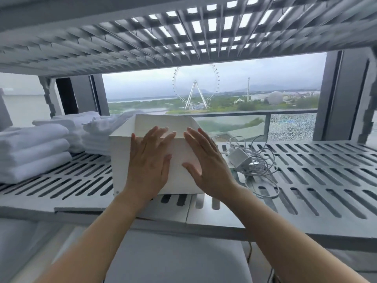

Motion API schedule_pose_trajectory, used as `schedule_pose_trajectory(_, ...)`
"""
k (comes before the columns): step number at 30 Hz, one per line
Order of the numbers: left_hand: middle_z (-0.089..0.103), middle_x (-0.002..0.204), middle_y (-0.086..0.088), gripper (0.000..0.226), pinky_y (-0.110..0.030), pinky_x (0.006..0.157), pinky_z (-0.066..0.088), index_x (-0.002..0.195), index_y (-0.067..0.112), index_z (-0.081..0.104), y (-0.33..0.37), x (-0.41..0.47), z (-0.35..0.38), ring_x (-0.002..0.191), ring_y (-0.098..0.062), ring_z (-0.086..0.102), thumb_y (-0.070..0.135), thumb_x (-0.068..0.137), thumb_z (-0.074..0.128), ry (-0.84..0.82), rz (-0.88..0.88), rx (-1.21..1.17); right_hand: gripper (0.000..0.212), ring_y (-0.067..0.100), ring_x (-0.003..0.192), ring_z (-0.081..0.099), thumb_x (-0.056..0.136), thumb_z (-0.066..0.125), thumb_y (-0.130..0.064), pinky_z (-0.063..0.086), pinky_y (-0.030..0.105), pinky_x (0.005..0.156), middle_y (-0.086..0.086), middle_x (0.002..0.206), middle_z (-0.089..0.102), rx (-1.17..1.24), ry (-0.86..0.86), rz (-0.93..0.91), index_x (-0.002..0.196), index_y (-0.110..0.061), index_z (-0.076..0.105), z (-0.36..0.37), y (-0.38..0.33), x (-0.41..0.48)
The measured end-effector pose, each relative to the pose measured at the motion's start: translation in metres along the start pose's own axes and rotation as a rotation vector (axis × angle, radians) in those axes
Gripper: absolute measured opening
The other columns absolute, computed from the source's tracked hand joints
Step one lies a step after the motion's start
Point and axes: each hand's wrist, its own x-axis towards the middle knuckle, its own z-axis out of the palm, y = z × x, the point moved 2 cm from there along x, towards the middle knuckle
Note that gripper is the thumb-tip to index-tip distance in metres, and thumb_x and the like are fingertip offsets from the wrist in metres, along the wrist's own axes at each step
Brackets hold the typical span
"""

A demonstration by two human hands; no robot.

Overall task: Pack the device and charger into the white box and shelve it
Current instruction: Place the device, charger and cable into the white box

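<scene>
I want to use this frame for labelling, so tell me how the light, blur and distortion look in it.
Head view: strong daylight from the window behind backlights the open white cardboard box and both flat hands, left hand and right hand; the folded white towels wash out; the grey slatted plastic shelf bows from the wide lens; the upper shelf's edges smear; the white charger brick with tangled cable stays sharp.

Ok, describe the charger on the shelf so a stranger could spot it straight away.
Start at the slatted grey shelf and the white box both hands press. Just right of it lies the charger: a small white brick in tangled white cable, unlike the folded towels left.
</scene>
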Motion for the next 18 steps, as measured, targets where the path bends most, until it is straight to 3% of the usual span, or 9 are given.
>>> schedule_pose_trajectory(3,0.044,0.141,-0.005,0.064,-0.048,0.113,0.007,0.136,0.025,0.034,0.032,0.009,0.01,0.135,-0.018,0.026,0.012,0.081,0.065,-0.032,0.014,-0.032,0.058,0.022,0.135,0.032,0.085,0.063,-0.024,0.027,0.031,0.111,0.009,0.144,0.039,0.049,0.047,-0.008,0.136,-0.008,0.04,-0.023,0.019,-0.006)
schedule_pose_trajectory(8,0.049,0.138,-0.002,0.064,-0.047,0.113,0.011,0.132,0.02,0.045,0.091,0.036,0.032,0.132,-0.019,0.038,0.017,0.075,0.073,-0.021,-0.018,-0.092,0.052,0.02,0.128,0.041,0.084,0.064,-0.026,0.031,0.022,0.104,0.008,0.139,0.044,0.035,0.068,-0.017,0.13,-0.011,0.046,-0.067,0.061,-0.013)
schedule_pose_trajectory(11,0.052,0.134,-0.004,0.06,-0.044,0.112,0.015,0.13,0.017,0.047,0.12,0.051,0.044,0.128,-0.023,0.045,0.019,0.075,0.072,-0.004,-0.022,-0.109,0.047,0.021,0.126,0.043,0.084,0.063,-0.027,0.037,0.029,0.101,0.009,0.137,0.045,0.024,0.066,-0.028,0.127,-0.011,0.049,-0.09,0.089,-0.021)
schedule_pose_trajectory(14,0.056,0.127,-0.004,0.056,-0.04,0.109,0.028,0.128,0.017,0.048,0.15,0.062,0.059,0.12,-0.022,0.05,0.019,0.076,0.07,0.021,-0.009,-0.13,0.045,0.022,0.124,0.045,0.084,0.062,-0.027,0.042,0.034,0.098,0.011,0.135,0.045,0.009,0.059,-0.045,0.124,-0.01,0.05,-0.112,0.119,-0.032)
schedule_pose_trajectory(18,0.058,0.125,-0.006,0.054,-0.032,0.103,0.033,0.127,0.015,0.05,0.186,0.076,0.085,0.115,-0.024,0.053,0.021,0.077,0.07,0.01,-0.045,-0.16,0.042,0.019,0.118,0.048,0.082,0.064,-0.024,0.04,0.026,0.095,0.011,0.13,0.047,0.014,0.041,-0.033,0.12,-0.01,0.053,-0.135,0.159,-0.042)
